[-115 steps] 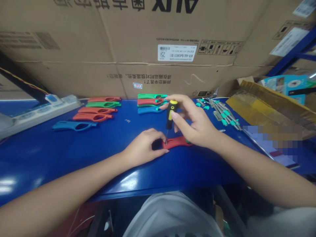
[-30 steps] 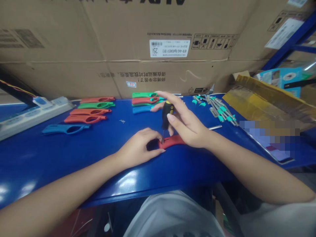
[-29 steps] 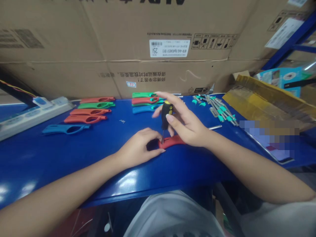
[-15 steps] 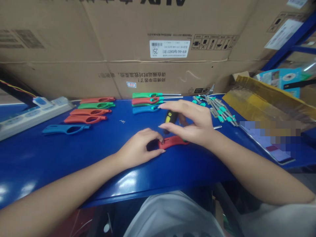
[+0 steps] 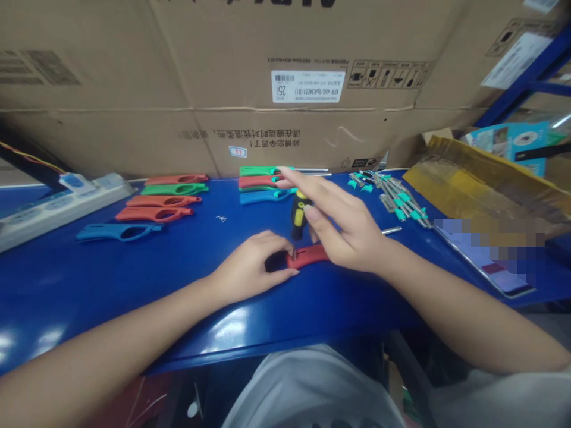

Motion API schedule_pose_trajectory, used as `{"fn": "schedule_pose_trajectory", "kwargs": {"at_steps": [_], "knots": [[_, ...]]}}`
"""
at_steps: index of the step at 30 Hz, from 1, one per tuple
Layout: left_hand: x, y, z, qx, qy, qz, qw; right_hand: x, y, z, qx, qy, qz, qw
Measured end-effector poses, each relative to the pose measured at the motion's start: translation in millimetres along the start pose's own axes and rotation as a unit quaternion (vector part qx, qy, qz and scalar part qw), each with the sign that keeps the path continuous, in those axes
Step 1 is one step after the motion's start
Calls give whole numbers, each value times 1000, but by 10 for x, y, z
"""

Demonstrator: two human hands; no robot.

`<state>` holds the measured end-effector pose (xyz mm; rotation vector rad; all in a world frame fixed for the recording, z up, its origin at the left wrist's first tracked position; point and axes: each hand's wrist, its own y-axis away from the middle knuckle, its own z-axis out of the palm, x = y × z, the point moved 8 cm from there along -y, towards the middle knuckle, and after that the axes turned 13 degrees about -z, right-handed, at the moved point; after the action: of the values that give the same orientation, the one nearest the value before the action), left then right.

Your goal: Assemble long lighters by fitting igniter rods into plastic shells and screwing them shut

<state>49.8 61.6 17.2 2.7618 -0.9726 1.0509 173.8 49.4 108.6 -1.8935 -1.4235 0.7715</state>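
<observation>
A red plastic handle [image 5: 307,255] lies on the blue table [image 5: 134,279] in front of me. My left hand [image 5: 254,267] is closed on its left end, pinning it down. My right hand [image 5: 339,223] holds a small black and yellow screwdriver [image 5: 298,215] between thumb and fingers, the index finger stretched out forward. The screwdriver stands nearly upright, with its tip down at the left end of the red handle, next to my left fingertips.
Red, green and blue handles [image 5: 156,205] lie in rows at the back left, more of them [image 5: 261,181] at the back centre. Several green-tipped metal blades [image 5: 397,199] lie at the back right. Tiny screws [image 5: 220,219] sit mid-table. A power strip [image 5: 57,202] is far left; cardboard boxes [image 5: 267,77] wall the back.
My right hand dipped low with the screwdriver tilted half a second ago, and now the tool stands more upright again over the same spot. My left hand has stayed put.
</observation>
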Motion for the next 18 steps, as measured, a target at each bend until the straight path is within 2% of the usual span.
{"fn": "schedule_pose_trajectory", "kwargs": {"at_steps": [3,7,13,18], "knots": [[-3,-1,-2,4,0,2,1000,42,14,26,1,-27,38,999],[4,0,-4,7,-1,8,1000,-23,6,-70,48,45,-3,998],[-4,3,-5,4,1,4,1000,13,1,17,-9,-46,15,999],[-2,6,0,6,2,9,1000,-84,-3,-83,36,61,-48,996]]}}
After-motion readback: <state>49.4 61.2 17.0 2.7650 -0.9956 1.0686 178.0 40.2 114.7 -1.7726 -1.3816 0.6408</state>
